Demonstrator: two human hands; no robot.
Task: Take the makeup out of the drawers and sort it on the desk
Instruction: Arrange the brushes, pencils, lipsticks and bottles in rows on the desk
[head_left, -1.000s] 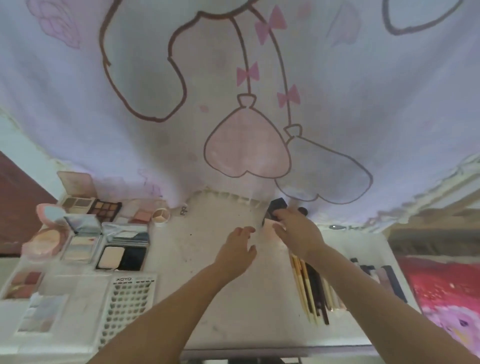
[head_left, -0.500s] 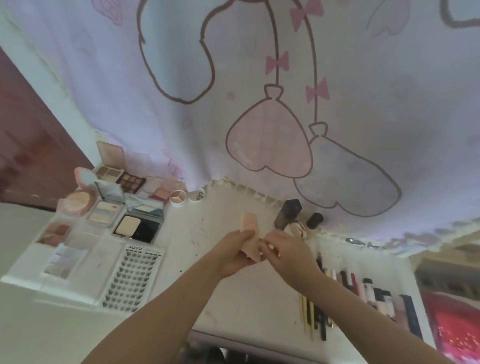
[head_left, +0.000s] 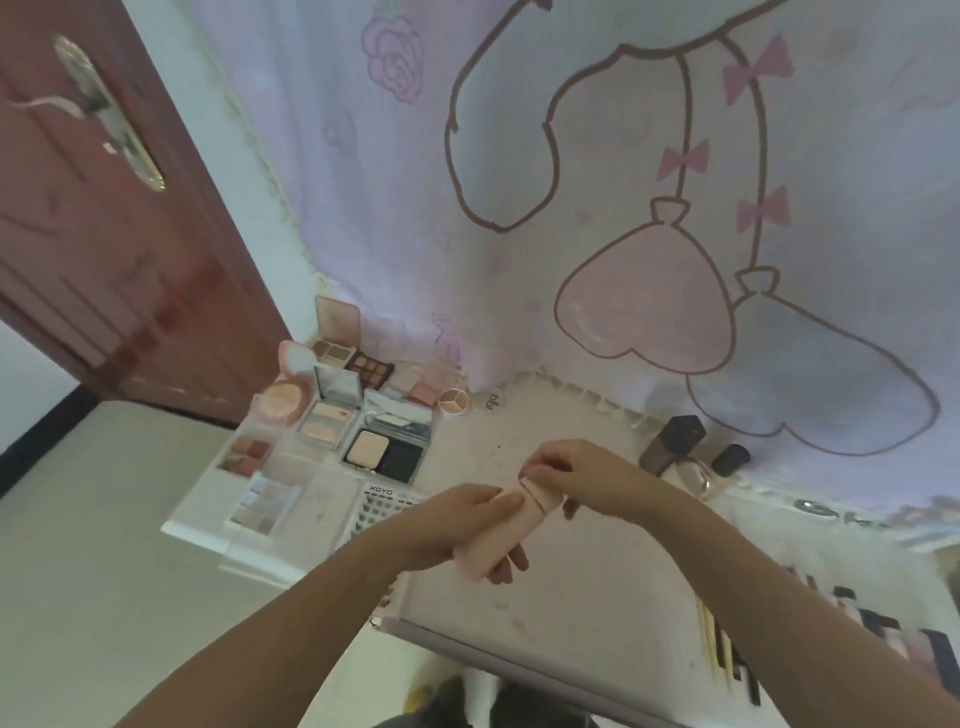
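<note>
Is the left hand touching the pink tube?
Touching. The head view shows the left hand wrapped around the pink tube, thumb pressed on its side, while the right hand pinches its cap end.

Soft, even daylight, faint shadows; wide-angle bending at edges, perhaps slightly blurred.

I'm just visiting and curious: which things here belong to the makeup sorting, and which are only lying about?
Part of the job: pink tube held by left hand and right hand; palettes; brushes; dark bottle.
Just there: door; cartoon cloth.
</note>
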